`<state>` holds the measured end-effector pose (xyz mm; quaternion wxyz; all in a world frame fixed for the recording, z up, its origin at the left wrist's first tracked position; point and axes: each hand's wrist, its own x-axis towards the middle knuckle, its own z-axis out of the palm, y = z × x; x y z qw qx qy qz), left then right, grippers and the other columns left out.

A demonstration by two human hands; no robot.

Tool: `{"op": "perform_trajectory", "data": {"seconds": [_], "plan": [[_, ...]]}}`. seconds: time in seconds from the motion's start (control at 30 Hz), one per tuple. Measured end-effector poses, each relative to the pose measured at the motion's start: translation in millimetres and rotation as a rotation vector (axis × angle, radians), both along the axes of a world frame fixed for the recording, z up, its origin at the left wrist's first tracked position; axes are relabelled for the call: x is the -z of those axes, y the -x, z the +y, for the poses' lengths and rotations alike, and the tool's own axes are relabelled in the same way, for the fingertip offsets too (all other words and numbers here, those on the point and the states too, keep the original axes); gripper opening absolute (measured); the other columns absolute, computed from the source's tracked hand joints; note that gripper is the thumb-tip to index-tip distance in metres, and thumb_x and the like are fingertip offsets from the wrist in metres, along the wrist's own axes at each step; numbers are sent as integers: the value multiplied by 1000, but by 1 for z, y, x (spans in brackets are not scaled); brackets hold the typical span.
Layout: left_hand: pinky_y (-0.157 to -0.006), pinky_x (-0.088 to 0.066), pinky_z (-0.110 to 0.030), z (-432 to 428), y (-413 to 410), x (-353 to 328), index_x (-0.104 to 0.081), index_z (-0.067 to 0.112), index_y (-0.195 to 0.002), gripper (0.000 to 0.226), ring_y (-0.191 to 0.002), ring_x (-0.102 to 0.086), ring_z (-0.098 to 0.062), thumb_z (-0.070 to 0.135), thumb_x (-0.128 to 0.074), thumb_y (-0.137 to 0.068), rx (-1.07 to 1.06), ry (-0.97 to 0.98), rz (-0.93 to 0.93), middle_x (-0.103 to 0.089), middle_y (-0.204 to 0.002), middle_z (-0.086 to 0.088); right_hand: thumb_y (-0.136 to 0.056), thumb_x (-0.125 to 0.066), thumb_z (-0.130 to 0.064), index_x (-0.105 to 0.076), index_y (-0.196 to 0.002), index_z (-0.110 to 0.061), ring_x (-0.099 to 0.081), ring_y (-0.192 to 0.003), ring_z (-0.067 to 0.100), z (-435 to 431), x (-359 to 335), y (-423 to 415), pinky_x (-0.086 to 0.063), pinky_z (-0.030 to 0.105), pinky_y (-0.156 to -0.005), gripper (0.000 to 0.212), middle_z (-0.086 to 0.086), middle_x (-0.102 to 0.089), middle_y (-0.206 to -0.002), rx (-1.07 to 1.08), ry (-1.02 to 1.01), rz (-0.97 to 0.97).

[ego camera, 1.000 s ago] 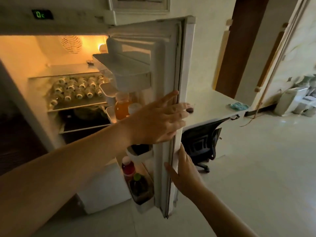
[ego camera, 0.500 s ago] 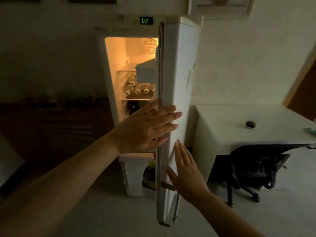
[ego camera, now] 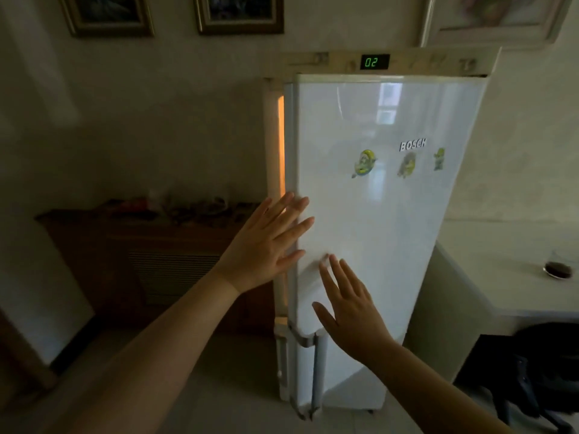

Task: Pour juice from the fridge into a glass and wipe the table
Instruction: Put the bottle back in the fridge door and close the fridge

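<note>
"BOSCH" on the fridge door point(ego camera: 376, 214); green "02" on the display point(ego camera: 374, 62) above

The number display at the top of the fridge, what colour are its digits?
Green, reading 02 on a dark panel above the fridge door, in the head view.

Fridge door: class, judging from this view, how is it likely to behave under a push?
The fridge door probably swings stiffly as one rigid panel. Its glossy face may let the flat left hand and right hand slip. A lit gap suggests it needs a final press.
</note>
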<state>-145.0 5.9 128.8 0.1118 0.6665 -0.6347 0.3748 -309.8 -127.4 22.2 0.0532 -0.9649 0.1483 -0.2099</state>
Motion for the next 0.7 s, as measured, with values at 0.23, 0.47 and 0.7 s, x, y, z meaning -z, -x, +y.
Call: {"op": "perform_trajectory", "data": {"seconds": [0.23, 0.47, 0.7], "plan": [[-115, -13, -51, -30, -84, 4, -20, 23, -150, 68, -146, 6, -32, 48, -47, -92, -83, -93, 174, -3, -161, -3, -92, -7, -58, 18, -144, -25, 29, -137, 19, -40, -8, -85, 3, 43, -116, 67, 0, 24, -153, 60, 133, 88], [-113, 4, -54, -94, -161, 10, 4, 28, -150, 68, -146, 8, -28, 57, -22, -95, -311, -102, 117, 8, -160, -3, -92, -6, -54, 10, -146, -22, 25, -138, 26, -101, -24, -157, 14, 49, -111, 64, 3, 18, -154, 88, 282, 120], [-114, -5, -59, -140, -209, 25, -6, 23, -151, 61, -146, 1, -27, 50, -20, -98, -395, -34, 167, 2, -158, -7, -93, -19, -48, -6, -148, -17, 10, -143, 24, -156, -15, -193, 2, 54, -112, 65, 4, 3, -157, 113, 291, 54]]}}
